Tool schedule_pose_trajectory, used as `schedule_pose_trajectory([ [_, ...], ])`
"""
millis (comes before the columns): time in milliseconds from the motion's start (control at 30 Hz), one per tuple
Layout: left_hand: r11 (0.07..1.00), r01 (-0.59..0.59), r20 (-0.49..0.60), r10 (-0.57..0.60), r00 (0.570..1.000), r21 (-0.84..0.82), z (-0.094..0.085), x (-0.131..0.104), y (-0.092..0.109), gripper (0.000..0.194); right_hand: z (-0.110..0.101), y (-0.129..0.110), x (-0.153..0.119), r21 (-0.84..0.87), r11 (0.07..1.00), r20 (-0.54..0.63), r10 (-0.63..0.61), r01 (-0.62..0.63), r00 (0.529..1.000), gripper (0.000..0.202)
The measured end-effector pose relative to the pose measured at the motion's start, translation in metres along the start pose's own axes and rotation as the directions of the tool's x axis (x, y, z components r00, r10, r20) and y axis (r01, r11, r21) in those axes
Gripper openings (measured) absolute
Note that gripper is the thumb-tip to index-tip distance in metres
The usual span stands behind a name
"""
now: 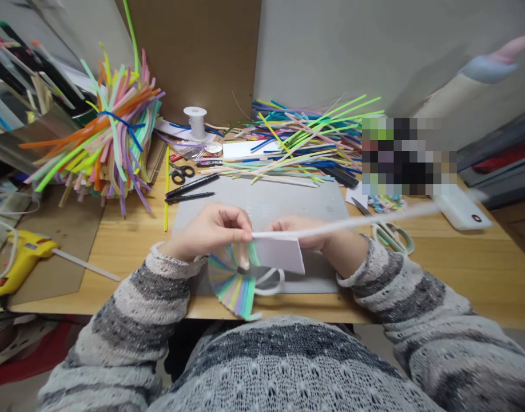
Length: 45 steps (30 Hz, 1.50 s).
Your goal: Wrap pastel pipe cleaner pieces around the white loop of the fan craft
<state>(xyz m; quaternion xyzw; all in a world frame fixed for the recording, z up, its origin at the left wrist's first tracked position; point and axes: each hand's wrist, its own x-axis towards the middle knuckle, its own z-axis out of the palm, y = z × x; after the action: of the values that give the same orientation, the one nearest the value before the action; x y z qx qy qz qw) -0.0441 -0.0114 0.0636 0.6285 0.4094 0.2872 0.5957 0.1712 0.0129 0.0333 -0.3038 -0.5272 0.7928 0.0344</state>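
A long white pipe cleaner (365,220) is pinched at its left end between the thumb and fingers of my left hand (222,229). From there it runs to the right, past my right hand, with its far part blurred. Below my left fingers hangs a curved fan of pastel-striped pipe cleaners (234,286), which overlaps a small white card (283,255). My right hand (307,229) is closed at the card's far side; the card and the pipe cleaner partly hide its fingers. A white loop (273,290) hangs beneath the card.
Behind the grey mat (322,200) lie loose coloured pipe cleaners (314,137), with a white spool (196,123), black scissors (183,173) and pens (194,186). A tied pipe-cleaner bundle (112,137) and yellow glue gun (22,257) are left; green-handled scissors (393,237) lie right.
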Motion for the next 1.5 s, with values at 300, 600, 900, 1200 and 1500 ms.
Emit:
schedule_pose_trajectory([
  [300,0.888,-0.163,0.122,0.122,0.985,0.431,0.009,0.003,-0.004,0.011,-0.017,-0.017,0.019,0.054,0.998,0.034,0.014,-0.016,0.999,0.022],
  [600,0.726,-0.134,-0.016,0.196,0.98,0.675,0.006,0.01,-0.02,0.009,-0.005,-0.024,0.033,-0.182,0.959,-0.134,-0.241,0.215,0.961,0.019],
  [900,0.702,-0.046,-0.103,0.168,0.98,0.711,0.009,0.011,-0.022,0.011,0.001,-0.019,0.032,-0.473,0.832,-0.247,-0.439,0.288,0.864,0.021],
  [1200,0.686,-0.088,-0.055,0.184,0.981,0.722,0.008,0.01,-0.024,0.007,0.014,-0.026,0.019,-0.772,0.531,-0.03,-0.58,0.35,0.814,0.015],
  [1500,0.663,-0.056,-0.083,0.176,0.981,0.746,0.009,0.01,-0.02,0.011,-0.003,-0.023,-0.024,-0.964,0.18,-0.248,-0.343,-0.196,0.906,0.031],
])
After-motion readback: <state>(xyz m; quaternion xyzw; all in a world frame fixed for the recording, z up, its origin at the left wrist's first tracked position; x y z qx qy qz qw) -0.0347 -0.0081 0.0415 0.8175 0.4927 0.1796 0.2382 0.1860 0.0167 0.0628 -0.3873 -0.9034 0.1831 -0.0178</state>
